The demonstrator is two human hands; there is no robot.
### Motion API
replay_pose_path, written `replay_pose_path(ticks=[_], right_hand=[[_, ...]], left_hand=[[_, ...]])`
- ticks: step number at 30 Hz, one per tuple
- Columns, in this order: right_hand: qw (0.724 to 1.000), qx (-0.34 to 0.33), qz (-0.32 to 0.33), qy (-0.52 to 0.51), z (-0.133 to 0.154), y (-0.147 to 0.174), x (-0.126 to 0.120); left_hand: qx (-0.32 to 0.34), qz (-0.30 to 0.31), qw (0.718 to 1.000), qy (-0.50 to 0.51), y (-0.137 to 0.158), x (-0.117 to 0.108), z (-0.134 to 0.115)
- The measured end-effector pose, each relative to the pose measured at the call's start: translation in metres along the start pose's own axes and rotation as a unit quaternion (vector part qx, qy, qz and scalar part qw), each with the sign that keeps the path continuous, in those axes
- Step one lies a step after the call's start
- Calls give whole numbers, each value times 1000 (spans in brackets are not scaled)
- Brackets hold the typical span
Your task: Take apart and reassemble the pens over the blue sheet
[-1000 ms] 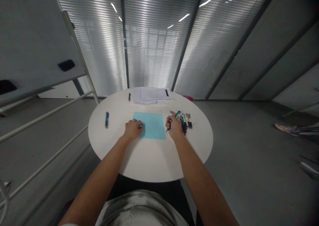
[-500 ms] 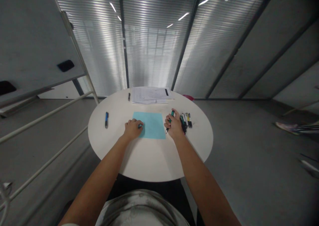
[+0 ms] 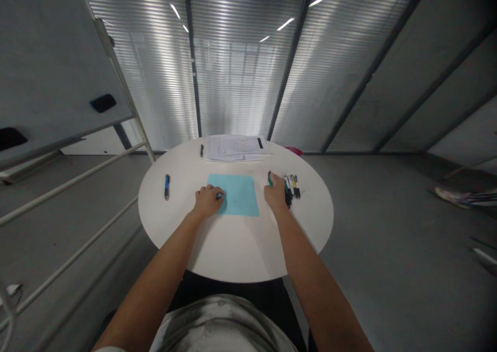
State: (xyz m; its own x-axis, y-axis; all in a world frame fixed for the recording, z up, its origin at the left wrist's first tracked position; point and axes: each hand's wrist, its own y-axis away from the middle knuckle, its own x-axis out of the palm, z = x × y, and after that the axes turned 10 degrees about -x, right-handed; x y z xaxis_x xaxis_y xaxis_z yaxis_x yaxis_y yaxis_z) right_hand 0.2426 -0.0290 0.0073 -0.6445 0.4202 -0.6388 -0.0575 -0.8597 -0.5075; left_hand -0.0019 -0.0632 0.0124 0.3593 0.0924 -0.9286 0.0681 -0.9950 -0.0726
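Observation:
A light blue sheet of paper (image 3: 240,196) lies flat in the middle of the white round table (image 3: 233,253). My left hand (image 3: 207,201) rests on its left edge, fingers curled closed around a small dark greenish piece (image 3: 219,195), too small to name. To the right of the sheet, my right hand (image 3: 275,192) is closed on a green pen (image 3: 270,178); most of the pen is hidden by the fingers. Just beyond that hand lies a bunch of pens and markers (image 3: 293,186), partly covered by it.
A blue pen (image 3: 166,187) lies at the table's left side. At the back are a stack of printed papers (image 3: 233,148) and a dark pen (image 3: 202,150). A whiteboard on a white frame (image 3: 128,90) stands at left, blinds behind. Part of a person's foot shows far right.
My right hand has turned over and shifted slightly right, toward the bunch of pens; the green pen's tip no longer shows below it. The left hand has stayed in place.

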Motion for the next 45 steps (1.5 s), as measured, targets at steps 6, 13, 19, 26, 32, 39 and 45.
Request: replay_pose_path(ticks=[6,13,19,26,32,39,45], right_hand=[[991,-59,16,120,2,5,-2],[975,-20,94,198,5,10,-8],[967,10,122,224,6,11,-9],[969,45,103,220,6,11,-12],[969,66,93,219,6,10,-15],[966,78,90,231,8,10,-16],[963,102,81,235,7,10,-16]], left_hand=[[-2,0,1000,2,1,0,-1],[-6,0,1000,-3,0,0,-1],[-4,-3,1000,-3,0,1,-1],[1,-8,1000,-2,-2,3,1],[1,4,1000,2,-1,1,1],[4,0,1000,2,-1,0,1],[6,-6,1000,8,-3,4,2]])
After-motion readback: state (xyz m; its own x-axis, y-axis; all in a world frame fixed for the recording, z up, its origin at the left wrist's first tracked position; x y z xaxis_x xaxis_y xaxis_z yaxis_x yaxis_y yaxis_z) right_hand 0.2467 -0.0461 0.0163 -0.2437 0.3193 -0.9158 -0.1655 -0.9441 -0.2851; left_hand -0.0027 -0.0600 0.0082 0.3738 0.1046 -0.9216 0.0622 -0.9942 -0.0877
